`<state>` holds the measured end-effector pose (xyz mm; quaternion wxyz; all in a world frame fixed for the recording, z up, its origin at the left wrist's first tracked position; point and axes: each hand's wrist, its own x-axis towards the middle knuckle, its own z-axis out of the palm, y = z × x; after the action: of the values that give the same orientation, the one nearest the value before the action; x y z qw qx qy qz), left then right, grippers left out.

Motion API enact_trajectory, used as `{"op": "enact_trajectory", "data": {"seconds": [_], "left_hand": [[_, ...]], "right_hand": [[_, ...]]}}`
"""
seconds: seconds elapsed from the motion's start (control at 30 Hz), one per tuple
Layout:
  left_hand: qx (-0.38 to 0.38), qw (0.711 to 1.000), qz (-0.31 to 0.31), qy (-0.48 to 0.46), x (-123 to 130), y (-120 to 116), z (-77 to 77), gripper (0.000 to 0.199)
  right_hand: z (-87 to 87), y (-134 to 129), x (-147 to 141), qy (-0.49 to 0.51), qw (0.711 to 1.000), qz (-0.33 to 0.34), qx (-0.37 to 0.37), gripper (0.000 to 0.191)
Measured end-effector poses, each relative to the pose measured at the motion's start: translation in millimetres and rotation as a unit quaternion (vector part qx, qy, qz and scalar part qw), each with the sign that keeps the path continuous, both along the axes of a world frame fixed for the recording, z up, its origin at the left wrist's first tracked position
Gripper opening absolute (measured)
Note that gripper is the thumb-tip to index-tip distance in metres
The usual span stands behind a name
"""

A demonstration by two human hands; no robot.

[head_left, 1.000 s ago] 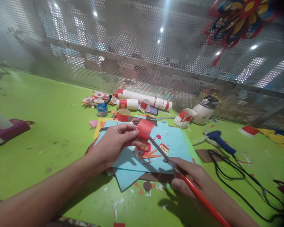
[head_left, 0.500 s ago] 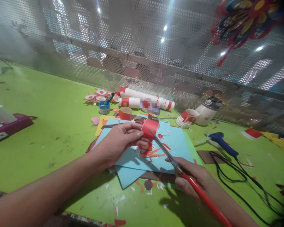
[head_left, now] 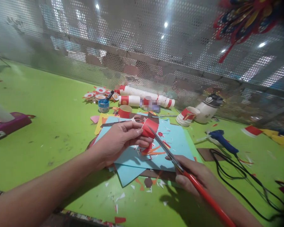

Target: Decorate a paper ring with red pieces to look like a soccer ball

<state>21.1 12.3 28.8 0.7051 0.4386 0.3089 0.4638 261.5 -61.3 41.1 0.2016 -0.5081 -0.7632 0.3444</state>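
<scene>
Left fingers sit a little lower across the paper scraps than in the earlier frame, masking the gold emblem; scene drifted slightly with the camera. Red paper ring (head_left: pixel 154 123): near frame centre, raised above the blue sheets (head_left: pixel 180 135). From my remote station I log the left hand (head_left: pixel 115 140) as pinching its near edge, thumb against fingertips, presumably so the red wall faces the blades. Right hand (head_left: pixel 195 170), lower right of centre, grasps the scissors (head_left: pixel 201 190); tips overlap the ring's wall, contact and blade opening I cannot tell. The sheets probably serve as a mat, catching orange strips (head_left: pixel 157 153) and trimmings.

Outward: second red ring (head_left: pixel 125 112) stands just beyond, blue-lidded jar (head_left: pixel 103 106) to its left. Stacked cups (head_left: pixel 185 117) lean beside a white jug (head_left: pixel 204 111). Blue glue gun (head_left: pixel 224 142) lies right, likely set aside within reach. Purple power strip (head_left: pixel 13 124): left edge.
</scene>
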Motion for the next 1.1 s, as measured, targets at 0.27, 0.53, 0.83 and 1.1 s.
{"op": "enact_trajectory", "data": {"seconds": [0.27, 0.53, 0.83, 1.1], "left_hand": [[0.008, 1.000, -0.027, 0.000, -1.9, 0.2, -1.0, 0.009], [0.057, 0.998, -0.019, 0.031, -0.7, -1.4, -2.3, 0.014], [0.094, 0.993, 0.005, 0.077, -0.6, -2.1, -2.7, 0.018], [0.090, 0.992, 0.009, 0.089, -1.0, -2.1, -3.9, 0.019]], "right_hand": [[-3.0, 0.3, 0.1, 0.018, 1.000, 0.001, 0.014, 0.041], [1.2, -0.7, 2.4, 0.003, 0.999, 0.007, -0.031, 0.039], [9.5, -5.0, -4.0, 0.013, 1.000, 0.006, -0.018, 0.031], [9.9, -5.1, -5.2, 0.010, 1.000, -0.009, -0.025, 0.038]]}}
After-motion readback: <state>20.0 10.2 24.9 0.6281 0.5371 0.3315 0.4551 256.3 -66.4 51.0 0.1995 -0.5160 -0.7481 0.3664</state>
